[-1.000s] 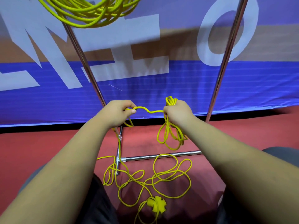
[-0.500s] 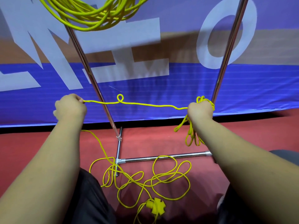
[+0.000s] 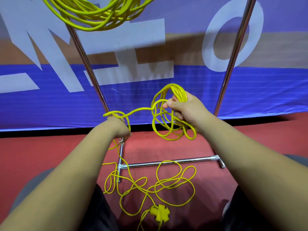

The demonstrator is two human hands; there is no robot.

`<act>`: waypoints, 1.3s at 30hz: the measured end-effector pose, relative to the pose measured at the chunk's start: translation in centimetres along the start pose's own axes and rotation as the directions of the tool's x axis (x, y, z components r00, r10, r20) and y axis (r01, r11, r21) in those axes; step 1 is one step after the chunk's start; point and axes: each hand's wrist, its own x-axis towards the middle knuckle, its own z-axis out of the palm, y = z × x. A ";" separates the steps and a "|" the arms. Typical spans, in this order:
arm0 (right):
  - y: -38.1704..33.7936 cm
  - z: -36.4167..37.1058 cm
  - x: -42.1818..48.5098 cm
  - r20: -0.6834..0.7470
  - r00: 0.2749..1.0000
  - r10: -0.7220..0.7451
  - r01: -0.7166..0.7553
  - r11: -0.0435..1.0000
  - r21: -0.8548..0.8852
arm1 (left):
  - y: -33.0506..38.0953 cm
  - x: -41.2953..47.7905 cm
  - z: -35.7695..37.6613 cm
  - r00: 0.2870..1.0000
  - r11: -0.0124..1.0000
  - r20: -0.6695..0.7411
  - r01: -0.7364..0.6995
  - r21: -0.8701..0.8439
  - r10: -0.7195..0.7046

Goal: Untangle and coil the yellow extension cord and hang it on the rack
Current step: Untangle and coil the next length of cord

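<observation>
Your R hand (image 3: 188, 110) grips a small coil of the yellow extension cord (image 3: 179, 90), fingers (image 3: 169, 104) curled round several loops that hang below the fist. One strand runs from the coil across to your L hand (image 3: 119, 125), whose fingers close on it. The strand loops over the back of that hand, then drops toward the floor. The rest of the cord lies in a loose tangle on the red floor (image 3: 50, 155) btwn your knees, crossing the base bar of the rack (image 3: 191, 160), w/ the yellow socket block (image 3: 160, 213) nearest you. A second yellow coil (image 3: 93, 17) hangs at top, by the rack's L pole. Blue banner (image 3: 250, 90) behind.
</observation>
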 end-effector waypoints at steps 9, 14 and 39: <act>0.6 1.2 -0.2 0.086 0.996 -0.007 0.026 0.975 -0.222 | 0.8 -1.3 -2.3 0.952 -0.212 -0.029 0.038 -0.977 0.304; 2.3 1.6 -0.1 0.104 0.993 0.050 -0.014 0.946 -0.324 | 1.4 -1.3 -2.2 0.967 -0.080 -0.174 -0.162 -0.984 0.183; 0.5 -0.5 1.8 -0.232 0.972 0.039 -0.003 0.988 0.155 | 3.2 -0.5 5.3 0.760 0.761 0.114 -0.606 -0.234 0.640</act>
